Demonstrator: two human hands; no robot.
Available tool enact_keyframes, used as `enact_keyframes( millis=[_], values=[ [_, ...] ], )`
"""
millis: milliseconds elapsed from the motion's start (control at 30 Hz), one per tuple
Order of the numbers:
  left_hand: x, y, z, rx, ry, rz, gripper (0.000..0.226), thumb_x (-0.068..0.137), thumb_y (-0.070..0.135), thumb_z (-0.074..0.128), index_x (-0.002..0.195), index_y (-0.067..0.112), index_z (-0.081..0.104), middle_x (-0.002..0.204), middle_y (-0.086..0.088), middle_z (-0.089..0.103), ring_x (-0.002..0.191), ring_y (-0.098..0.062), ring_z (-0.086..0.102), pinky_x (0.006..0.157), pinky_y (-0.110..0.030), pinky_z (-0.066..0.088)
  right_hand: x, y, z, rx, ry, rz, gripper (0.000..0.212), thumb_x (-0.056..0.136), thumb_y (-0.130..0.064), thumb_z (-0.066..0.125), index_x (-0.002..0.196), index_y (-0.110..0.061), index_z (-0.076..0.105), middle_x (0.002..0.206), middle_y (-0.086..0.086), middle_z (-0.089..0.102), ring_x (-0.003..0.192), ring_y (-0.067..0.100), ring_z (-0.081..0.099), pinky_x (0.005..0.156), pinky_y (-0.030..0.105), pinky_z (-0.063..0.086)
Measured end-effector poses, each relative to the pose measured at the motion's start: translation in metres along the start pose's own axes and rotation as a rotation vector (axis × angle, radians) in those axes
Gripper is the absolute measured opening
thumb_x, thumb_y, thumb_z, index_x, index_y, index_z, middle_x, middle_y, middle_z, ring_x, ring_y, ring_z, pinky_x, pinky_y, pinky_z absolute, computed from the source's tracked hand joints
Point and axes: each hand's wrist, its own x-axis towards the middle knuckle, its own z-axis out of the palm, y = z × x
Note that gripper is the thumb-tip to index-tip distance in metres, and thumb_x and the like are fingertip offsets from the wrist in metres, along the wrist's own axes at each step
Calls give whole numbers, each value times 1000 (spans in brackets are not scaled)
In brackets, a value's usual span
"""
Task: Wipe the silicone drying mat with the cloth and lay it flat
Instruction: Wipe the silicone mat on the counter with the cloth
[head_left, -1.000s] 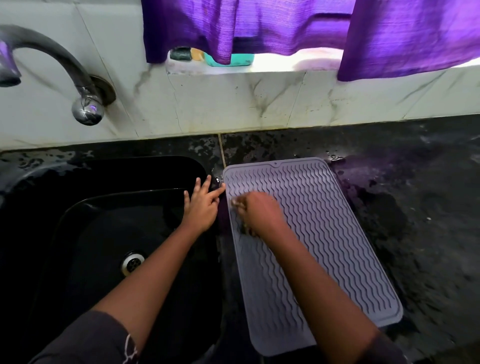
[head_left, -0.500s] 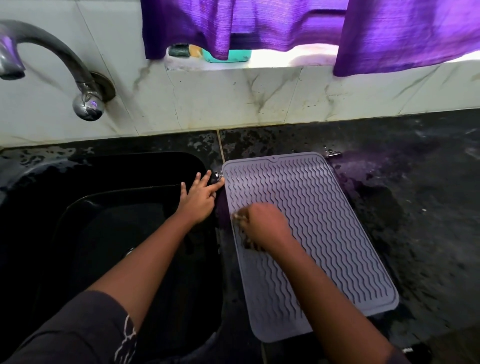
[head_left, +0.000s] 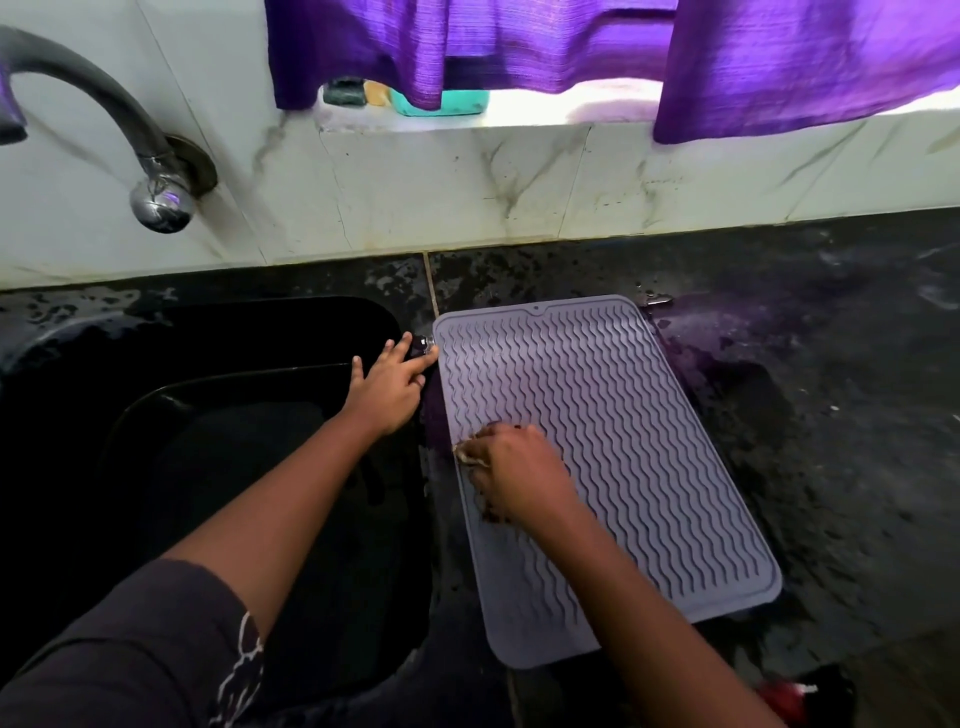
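The right hand (head_left: 519, 475) squeezes a cloth (head_left: 469, 456) on the mat (head_left: 634, 441). The left hand (head_left: 390, 385), spread flat, rests beside it. The mat looks bendy and slippery; grab its edge.

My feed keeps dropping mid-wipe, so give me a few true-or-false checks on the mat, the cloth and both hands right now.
1. The mat lies flat on the counter, to the right of the sink. True.
2. The right hand presses the cloth at the mat's right edge. False: it works near the mat's left edge.
3. The left hand grips a second cloth. False: it holds nothing; its fingers are spread at the sink rim beside the mat's far left corner.
4. A purple curtain hangs above the wall behind the counter. True.
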Motion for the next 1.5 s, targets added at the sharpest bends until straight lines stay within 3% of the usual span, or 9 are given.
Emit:
enact_keyframes(
  millis=[67,167,267,500,633,867,1067,1233,1500],
  values=[
    [0,0,-1,-9,-9,-12,46,98,38,36,143,42,28,160,3,5,147,-17,1,113,-54,-8,15,5,-13,122,12,84,24,86,-24,60,110,-29,63,102,-6,64,90,15,58,73,25,47],
    [-3,2,-3,-12,-27,-18,57,91,58,40,143,42,27,160,2,4,146,-16,1,113,-51,-10,57,18,-28,69,209,84,33,90,-22,53,123,-23,56,126,1,55,109,24,47,87,34,42],
    [-4,2,-3,14,-36,-7,67,84,66,45,144,43,25,160,1,2,146,-17,1,112,-52,-9,88,26,-28,-104,106,100,36,94,-19,43,129,-17,51,135,8,48,116,30,39,94,38,36],
    [-2,0,-1,1,-44,-18,70,83,65,47,144,43,23,160,3,-1,146,-17,-1,112,-53,-9,56,24,-30,-211,-87,136,26,90,-25,52,113,-17,62,102,7,64,92,22,56,84,34,46],
    [-3,-1,1,-25,-46,-14,69,83,65,48,144,44,22,160,3,-2,146,-17,0,112,-54,-8,55,26,-50,102,-209,291,23,90,-33,52,103,-20,66,87,3,63,78,17,57,71,33,51],
    [-1,-3,0,-37,-69,-7,68,84,63,48,144,46,20,160,4,-5,146,-16,1,113,-54,-4,80,17,-26,-113,76,116,31,93,-21,45,122,-15,56,123,8,58,110,30,42,84,38,40],
    [-1,-5,0,-48,-73,-4,69,84,62,49,144,45,19,159,4,-6,146,-16,1,113,-54,-4,60,38,-39,-19,-191,108,29,91,-28,50,117,-20,59,108,6,63,100,23,52,91,37,45],
    [-2,-3,2,-51,-71,-3,68,85,62,48,144,46,19,159,5,-6,146,-16,2,113,-53,-4,84,33,-39,-19,38,131,32,94,-21,42,123,-16,54,120,8,58,108,27,41,83,35,36],
    [-1,-5,2,-47,-69,-12,69,84,64,47,144,47,18,159,5,-6,146,-18,6,113,-53,-4,72,39,-37,-124,-133,129,28,92,-30,47,109,-16,64,104,8,65,95,23,53,89,38,43]
  ],
)
